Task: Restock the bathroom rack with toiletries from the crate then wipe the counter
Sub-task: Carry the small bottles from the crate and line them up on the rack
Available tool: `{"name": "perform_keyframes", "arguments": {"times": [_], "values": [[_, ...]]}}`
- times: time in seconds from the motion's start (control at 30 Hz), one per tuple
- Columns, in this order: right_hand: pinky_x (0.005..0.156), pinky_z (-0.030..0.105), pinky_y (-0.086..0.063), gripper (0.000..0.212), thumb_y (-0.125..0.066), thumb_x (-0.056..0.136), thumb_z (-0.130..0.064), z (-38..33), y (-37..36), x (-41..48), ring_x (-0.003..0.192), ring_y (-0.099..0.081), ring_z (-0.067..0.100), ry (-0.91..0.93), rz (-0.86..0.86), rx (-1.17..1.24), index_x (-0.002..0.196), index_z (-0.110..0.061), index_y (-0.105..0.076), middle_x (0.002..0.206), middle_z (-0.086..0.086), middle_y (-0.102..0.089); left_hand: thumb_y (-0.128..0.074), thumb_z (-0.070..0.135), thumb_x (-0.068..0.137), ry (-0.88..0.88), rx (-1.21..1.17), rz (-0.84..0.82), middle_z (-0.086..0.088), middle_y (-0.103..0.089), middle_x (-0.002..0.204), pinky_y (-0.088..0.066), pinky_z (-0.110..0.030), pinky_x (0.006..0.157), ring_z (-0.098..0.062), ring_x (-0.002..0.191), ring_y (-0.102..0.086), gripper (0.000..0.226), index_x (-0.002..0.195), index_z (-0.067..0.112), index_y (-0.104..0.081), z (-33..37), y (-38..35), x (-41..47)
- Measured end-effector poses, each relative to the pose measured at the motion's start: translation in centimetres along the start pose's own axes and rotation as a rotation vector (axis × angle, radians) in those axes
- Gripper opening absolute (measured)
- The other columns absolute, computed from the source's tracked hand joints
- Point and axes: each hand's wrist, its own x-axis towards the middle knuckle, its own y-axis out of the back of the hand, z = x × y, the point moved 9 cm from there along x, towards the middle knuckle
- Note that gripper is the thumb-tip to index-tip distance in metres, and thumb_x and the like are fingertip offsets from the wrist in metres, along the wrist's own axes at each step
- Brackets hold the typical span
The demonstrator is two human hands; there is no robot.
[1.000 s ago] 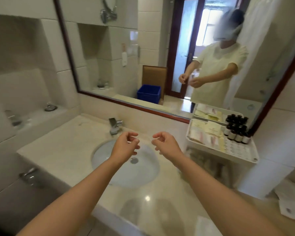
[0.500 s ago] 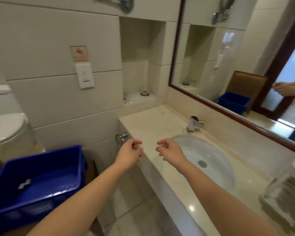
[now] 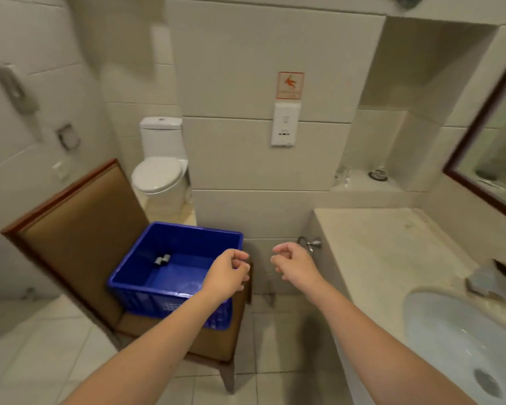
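The blue crate [image 3: 199, 244] sits on the chair [image 3: 79, 229] beside the counter [image 3: 392, 249] end, handy. What look like small bottles [image 3: 162, 260] lie in its far-left corner. Left hand [image 3: 230, 274] and right hand [image 3: 294, 266] hover loosely curled, holding nothing.

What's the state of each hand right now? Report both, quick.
Left hand: open, loosely curled, holds nothing.
Right hand: open, loosely curled, holds nothing.

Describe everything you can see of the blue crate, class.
The blue crate is an open-topped rectangular plastic box with a thick rim. It sits upright on a brown padded chair's seat. It is nearly empty: small grey items lie by its far wall. The left hand shows in front of its near right corner.
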Motion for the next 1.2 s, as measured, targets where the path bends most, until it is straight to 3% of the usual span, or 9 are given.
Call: {"name": "perform_keyframes", "arguments": {"times": [0.13, 0.37, 0.6, 0.7, 0.87, 1.07, 1.2], "values": [[0.061, 0.02, -0.047, 0.015, -0.063, 0.086, -0.018, -2.1, -4.6, 4.5, 0.077, -0.063, 0.009, 0.033, -0.122, -0.005, 0.1, -0.023, -0.059, 0.091, -0.004, -0.065, -0.057, 0.016, 0.095, 0.049, 0.03, 0.122, 0.001, -0.065, 0.093, -0.055, -0.022, 0.059, -0.011, 0.08, -0.068, 0.018, 0.111, 0.022, -0.057, -2.0, 4.1, 2.4], [0.062, 0.023, -0.05, 0.016, -0.064, 0.085, -0.022, -3.3, -11.8, 10.5, 0.076, -0.065, 0.011, 0.068, -0.337, -0.057, 0.098, -0.029, -0.057, 0.093, -0.002, -0.067, -0.055, 0.018, 0.095, 0.162, 0.042, 0.299, 0.002, -0.06, 0.094, -0.059, -0.034, 0.068, -0.013, 0.081, -0.068, 0.016, 0.111, 0.024, -0.056, -5.3, 9.8, 5.3], [0.072, 0.031, -0.054, 0.017, -0.063, 0.087, -0.019, -3.7, -17.7, 14.0, 0.082, -0.064, 0.015, 0.072, -0.482, -0.08, 0.097, -0.03, -0.057, 0.094, -0.002, -0.065, -0.055, 0.017, 0.095, 0.241, 0.026, 0.41, 0.002, -0.061, 0.095, -0.057, -0.027, 0.063, -0.016, 0.083, -0.068, 0.017, 0.111, 0.023, -0.055, -8.1, 14.0, 6.3], [0.071, 0.028, -0.052, 0.017, -0.062, 0.088, -0.018, -4.0, -20.1, 15.2, 0.086, -0.063, 0.015, 0.055, -0.537, -0.09, 0.101, -0.028, -0.057, 0.098, -0.002, -0.064, -0.055, 0.018, 0.095, 0.261, 0.019, 0.449, 0.002, -0.061, 0.096, -0.056, -0.027, 0.065, -0.017, 0.086, -0.068, 0.017, 0.111, 0.024, -0.055, -9.0, 16.1, 7.1], [0.071, 0.026, -0.05, 0.021, -0.061, 0.088, -0.016, -4.2, -24.0, 17.7, 0.088, -0.062, 0.015, 0.021, -0.574, -0.105, 0.108, -0.023, -0.058, 0.101, 0.0, -0.063, -0.054, 0.017, 0.095, 0.303, 0.019, 0.436, 0.002, -0.062, 0.095, -0.057, -0.027, 0.066, -0.017, 0.086, -0.067, 0.018, 0.113, 0.024, -0.055, -11.2, 18.8, 9.8], [0.074, 0.032, -0.053, 0.022, -0.06, 0.089, -0.013, -4.2, -29.4, 22.5, 0.087, -0.063, 0.019, -0.068, -0.522, -0.085, 0.11, -0.021, -0.058, 0.101, 0.002, -0.063, -0.056, 0.021, 0.094, 0.318, 0.106, 0.329, 0.007, -0.062, 0.094, -0.057, -0.042, 0.077, -0.017, 0.085, -0.064, 0.016, 0.109, 0.028, -0.054, -14.9, 23.2, 16.4], [0.08, 0.034, -0.053, 0.021, -0.06, 0.09, -0.015, -3.6, -33.2, 25.7, 0.091, -0.064, 0.019, -0.149, -0.465, -0.084, 0.11, -0.022, -0.058, 0.104, 0.0, -0.064, -0.057, 0.02, 0.094, 0.321, 0.141, 0.236, 0.012, -0.062, 0.095, -0.056, -0.029, 0.072, -0.007, 0.084, -0.062, 0.019, 0.109, 0.032, -0.053, -18.1, 26.6, 21.5]]}}
